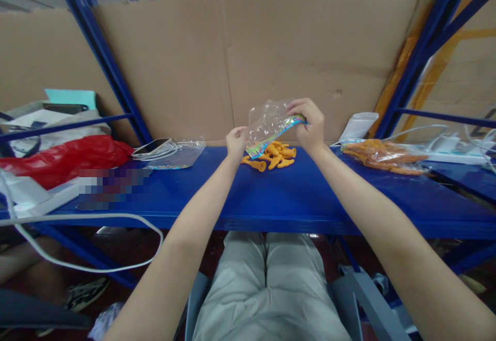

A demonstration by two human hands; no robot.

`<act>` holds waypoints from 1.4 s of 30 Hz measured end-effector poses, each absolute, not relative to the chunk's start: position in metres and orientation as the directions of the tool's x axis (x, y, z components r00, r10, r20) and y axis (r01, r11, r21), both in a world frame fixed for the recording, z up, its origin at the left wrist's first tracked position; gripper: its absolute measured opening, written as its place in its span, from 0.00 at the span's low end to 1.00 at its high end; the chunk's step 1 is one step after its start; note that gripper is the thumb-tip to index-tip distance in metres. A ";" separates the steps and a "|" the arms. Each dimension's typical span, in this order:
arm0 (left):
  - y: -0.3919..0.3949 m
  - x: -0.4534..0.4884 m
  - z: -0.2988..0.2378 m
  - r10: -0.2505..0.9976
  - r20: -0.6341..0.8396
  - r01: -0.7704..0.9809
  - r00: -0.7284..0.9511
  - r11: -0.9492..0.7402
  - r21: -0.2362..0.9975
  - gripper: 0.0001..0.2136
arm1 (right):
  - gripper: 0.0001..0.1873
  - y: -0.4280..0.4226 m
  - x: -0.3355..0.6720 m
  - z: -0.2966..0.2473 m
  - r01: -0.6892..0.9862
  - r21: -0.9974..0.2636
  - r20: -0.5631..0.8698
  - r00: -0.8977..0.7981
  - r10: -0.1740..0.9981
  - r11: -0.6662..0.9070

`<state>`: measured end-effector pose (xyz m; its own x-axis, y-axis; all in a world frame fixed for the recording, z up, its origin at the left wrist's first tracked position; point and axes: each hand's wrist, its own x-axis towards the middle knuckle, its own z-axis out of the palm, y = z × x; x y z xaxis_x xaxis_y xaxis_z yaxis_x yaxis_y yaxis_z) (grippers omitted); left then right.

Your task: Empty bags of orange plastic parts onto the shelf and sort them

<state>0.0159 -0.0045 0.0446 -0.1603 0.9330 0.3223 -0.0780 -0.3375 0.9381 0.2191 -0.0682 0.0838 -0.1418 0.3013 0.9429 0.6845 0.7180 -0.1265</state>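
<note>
A clear plastic bag [264,124] with a bright printed strip is stretched between my two hands over the blue shelf [240,196]. My left hand [236,142] pinches the bag's left end. At its upper right, my right hand [308,119] grips the bag beside the printed strip. Just below lies a small heap of orange plastic pieces [276,155], some horn-shaped, partly hidden behind the bag. Whether anything is inside the bag, I cannot tell; it looks see-through and crumpled.
On the right lies a clear bag of orange pieces [383,156] by a white power strip [457,150]. To the left are another clear bag [182,155], a phone [153,146] with a white cable, and a red plastic bag [70,160]. Cardboard [302,46] walls the back.
</note>
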 end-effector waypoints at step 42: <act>-0.045 0.024 0.033 0.975 0.201 -0.148 0.098 -0.185 0.972 0.16 | 0.11 -0.061 0.231 0.039 -0.278 -0.954 0.060 0.198 0.978 0.115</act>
<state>0.0238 -0.0446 0.0331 0.0985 0.9747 0.2005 -0.1480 -0.1849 0.9715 0.2312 -0.0605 0.0391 0.1982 0.9783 0.0604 -0.2777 0.1151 -0.9538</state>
